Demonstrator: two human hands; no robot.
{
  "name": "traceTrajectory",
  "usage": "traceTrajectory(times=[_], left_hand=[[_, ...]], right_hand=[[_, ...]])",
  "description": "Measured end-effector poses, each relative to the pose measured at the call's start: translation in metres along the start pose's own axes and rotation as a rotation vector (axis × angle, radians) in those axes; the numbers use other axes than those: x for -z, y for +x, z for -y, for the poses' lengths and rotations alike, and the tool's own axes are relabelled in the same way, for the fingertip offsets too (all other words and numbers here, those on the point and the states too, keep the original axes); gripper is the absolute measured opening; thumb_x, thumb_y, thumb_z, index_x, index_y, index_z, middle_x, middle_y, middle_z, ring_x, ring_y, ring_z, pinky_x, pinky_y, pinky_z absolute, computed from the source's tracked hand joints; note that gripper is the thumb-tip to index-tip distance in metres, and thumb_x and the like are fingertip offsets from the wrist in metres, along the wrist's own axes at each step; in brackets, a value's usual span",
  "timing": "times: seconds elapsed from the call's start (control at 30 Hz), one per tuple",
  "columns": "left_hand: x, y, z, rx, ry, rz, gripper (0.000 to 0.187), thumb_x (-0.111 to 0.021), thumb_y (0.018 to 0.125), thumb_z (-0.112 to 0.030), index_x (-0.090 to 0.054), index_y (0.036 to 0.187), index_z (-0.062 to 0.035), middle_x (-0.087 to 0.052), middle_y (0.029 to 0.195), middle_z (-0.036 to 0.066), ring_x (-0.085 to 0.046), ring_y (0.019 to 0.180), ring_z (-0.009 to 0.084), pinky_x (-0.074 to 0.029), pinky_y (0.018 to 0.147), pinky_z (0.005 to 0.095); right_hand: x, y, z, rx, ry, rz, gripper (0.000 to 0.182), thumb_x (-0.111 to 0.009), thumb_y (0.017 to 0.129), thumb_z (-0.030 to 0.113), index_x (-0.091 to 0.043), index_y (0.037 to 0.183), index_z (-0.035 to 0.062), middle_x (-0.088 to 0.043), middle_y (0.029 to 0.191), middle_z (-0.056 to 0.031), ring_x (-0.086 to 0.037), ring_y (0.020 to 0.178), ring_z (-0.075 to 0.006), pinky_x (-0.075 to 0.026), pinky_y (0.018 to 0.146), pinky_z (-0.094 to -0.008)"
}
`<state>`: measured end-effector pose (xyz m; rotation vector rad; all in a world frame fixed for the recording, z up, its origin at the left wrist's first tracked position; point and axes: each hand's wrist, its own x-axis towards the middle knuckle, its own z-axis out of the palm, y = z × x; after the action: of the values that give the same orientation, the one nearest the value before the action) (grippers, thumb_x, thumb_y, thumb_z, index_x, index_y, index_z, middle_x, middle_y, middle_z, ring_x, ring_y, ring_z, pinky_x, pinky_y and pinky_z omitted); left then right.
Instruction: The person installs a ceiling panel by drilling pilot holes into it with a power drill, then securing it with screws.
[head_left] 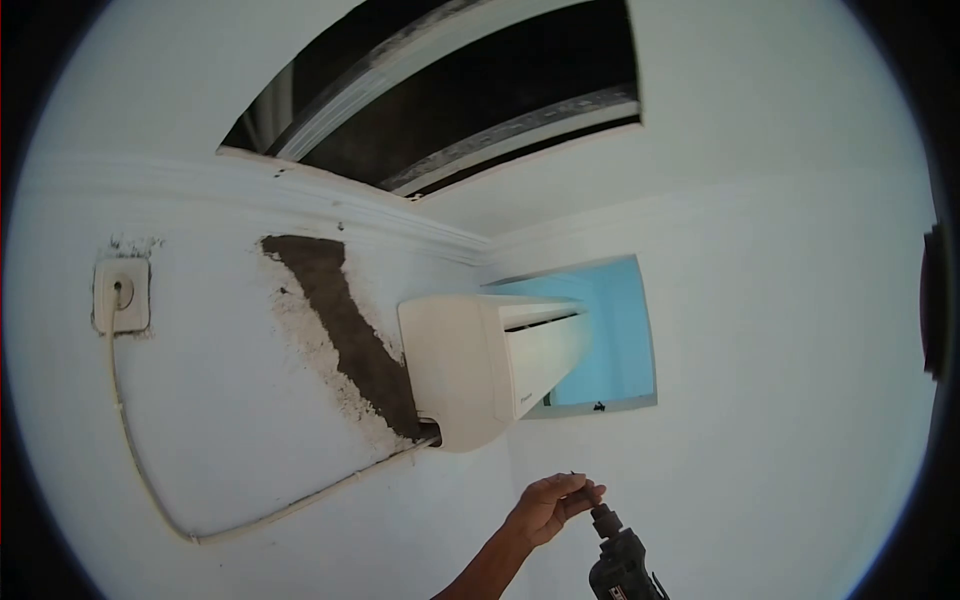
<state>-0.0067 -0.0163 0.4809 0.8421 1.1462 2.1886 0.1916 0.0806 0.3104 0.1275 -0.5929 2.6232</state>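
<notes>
Drill [622, 568] points up, leaning left.

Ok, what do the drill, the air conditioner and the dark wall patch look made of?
Drill: probably black plastic, from its casing's dull sheen. Air conditioner: likely off-white plastic, smooth with rounded edges. Dark wall patch: seemingly mortar or cement, matt with ragged edges.
</notes>
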Motion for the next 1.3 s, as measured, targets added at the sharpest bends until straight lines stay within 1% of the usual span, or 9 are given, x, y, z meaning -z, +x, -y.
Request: traceTrajectory(times=[0.27,0.53,0.73,0.8,0.93,1.07,1.17,1.23,1.3], left_hand=[[-0.006,-0.008,-0.026,0.016,0.142,-0.109,0.015,-0.064,0.09,-0.012,-0.061,0.094,0.0032,-0.065,0.094,0.014,-0.065,0.1,0.0275,-0.054,0.094,0.0355],[-0.064,-0.004,-0.045,-0.051,0.178,0.128,0.018,-0.061,0.093,-0.016,-0.061,0.093,0.001,-0.064,0.096,0.01,-0.064,0.105,0.0253,-0.057,0.087,0.0276],[-0.145,0.012,-0.076,-0.144,0.339,0.35,0.019,-0.062,0.093,-0.023,-0.061,0.094,-0.0038,-0.065,0.091,0.008,-0.066,0.097,0.0248,-0.055,0.087,0.0364],[-0.17,0.012,-0.088,-0.16,0.389,0.457,0.021,-0.065,0.091,-0.029,-0.061,0.094,-0.0081,-0.065,0.09,0.006,-0.066,0.095,0.0248,-0.055,0.084,0.0402],[-0.205,0.016,-0.117,-0.243,0.54,0.657,0.04,-0.067,0.089,-0.034,-0.06,0.114,-0.0024,-0.067,0.104,0.014,-0.066,0.097,0.027,-0.056,0.082,0.0418],[-0.24,0.018,-0.183,-1.188,1.006,0.25,0.052,-0.063,0.092,-0.034,-0.054,0.128,0.002,-0.066,0.101,0.011,-0.064,0.093,0.0178,-0.055,0.083,0.0323],[-0.286,0.011,-0.234,-2.059,1.369,0.036,0.055,-0.064,0.091,-0.037,-0.055,0.123,0.0069,-0.062,0.112,0.019,-0.061,0.101,0.0284,-0.047,0.091,0.0403],[-0.311,0.015,-0.257,-2.321,1.561,-0.125,0.058,-0.062,0.09,-0.04,-0.054,0.123,0.007,-0.059,0.117,0.02,-0.059,0.106,0.0303,-0.045,0.093,0.0435],[-0.332,0.024,-0.276,-2.569,1.743,-0.32,0.061,-0.061,0.09,-0.043,-0.053,0.124,0.0071,-0.057,0.123,0.021,-0.058,0.11,0.0323,-0.043,0.096,0.0467]], right_hand=[[-0.03,-0.006,0.006,0.158,-0.28,-0.03,0.079,-0.065,0.074,0.054,-0.047,0.129,0.0007,-0.063,0.075,-0.0137,-0.06,0.057,-0.0203,-0.05,0.049,-0.0314],[-0.046,-0.004,0.021,0.421,-0.258,0.136,0.088,-0.067,0.075,0.055,-0.041,0.13,-0.009,-0.065,0.084,-0.0186,-0.065,0.063,-0.0248,-0.056,0.053,-0.0365],[-0.056,0.017,0.04,0.726,-0.219,0.282,0.073,-0.064,0.082,0.047,-0.047,0.127,-0.0085,-0.066,0.085,-0.0177,-0.065,0.065,-0.0249,-0.057,0.055,-0.0376],[-0.054,0.025,0.037,0.666,-0.161,0.205,0.081,-0.057,0.079,0.059,-0.044,0.126,-0.0057,-0.062,0.096,-0.0224,-0.067,0.07,-0.0338,-0.059,0.057,-0.0451],[-0.077,0.033,0.061,0.854,-0.23,0.271,0.08,-0.059,0.082,0.055,-0.039,0.125,-0.0104,-0.062,0.102,-0.0252,-0.068,0.074,-0.0353,-0.06,0.062,-0.0441],[-0.114,0.041,0.093,1.024,-0.158,0.371,0.079,-0.062,0.084,0.047,-0.027,0.132,-0.0064,-0.061,0.104,-0.0251,-0.069,0.079,-0.0344,-0.061,0.065,-0.0432],[-0.148,0.055,0.116,1.139,-0.117,0.373,0.081,-0.066,0.082,0.04,-0.022,0.133,-0.0047,-0.057,0.109,-0.0256,-0.069,0.08,-0.0327,-0.062,0.069,-0.0419],[-0.165,0.067,0.129,1.186,-0.133,0.336,0.082,-0.068,0.081,0.039,-0.022,0.133,-0.0046,-0.056,0.111,-0.0257,-0.069,0.08,-0.0321,-0.062,0.07,-0.0414],[-0.177,0.083,0.141,1.372,-0.207,0.28,0.084,-0.072,0.077,0.05,-0.04,0.127,-0.0087,-0.047,0.12,-0.0225,-0.056,0.11,-0.0308,-0.052,0.088,-0.0431]])
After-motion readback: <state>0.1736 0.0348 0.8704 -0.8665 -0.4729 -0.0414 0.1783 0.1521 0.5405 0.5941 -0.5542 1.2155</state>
